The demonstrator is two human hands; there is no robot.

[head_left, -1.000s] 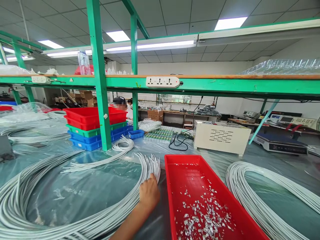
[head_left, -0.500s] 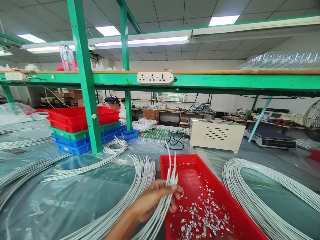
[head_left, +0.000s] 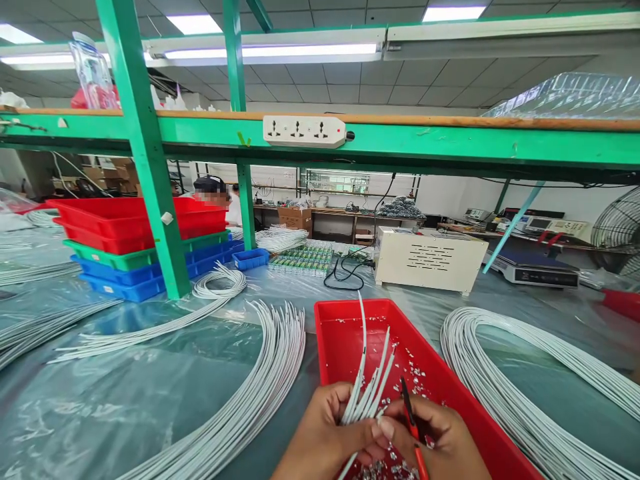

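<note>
My left hand (head_left: 323,433) is closed round a small bunch of white cables (head_left: 369,387), whose ends stick up over the red tray (head_left: 345,333). My right hand (head_left: 440,440) meets it from the right, pinching the cables while holding a thin red-handled tool (head_left: 411,423). Both hands hover above the tray's near end, where several small silvery wire scraps (head_left: 415,373) lie. A big curved bundle of white cables (head_left: 260,380) lies on the plastic-covered table just left of the tray.
Another white cable bundle (head_left: 505,373) curves right of the tray. Stacked red, green and blue bins (head_left: 125,247) stand behind a green post (head_left: 145,167). A cream box (head_left: 425,260), a scale (head_left: 535,273), a fan (head_left: 620,230) and a person (head_left: 213,193) are further back.
My left hand lifted a few cables from the left bundle and carried them over the red tray. My right hand with the red tool came into view and joined it.
</note>
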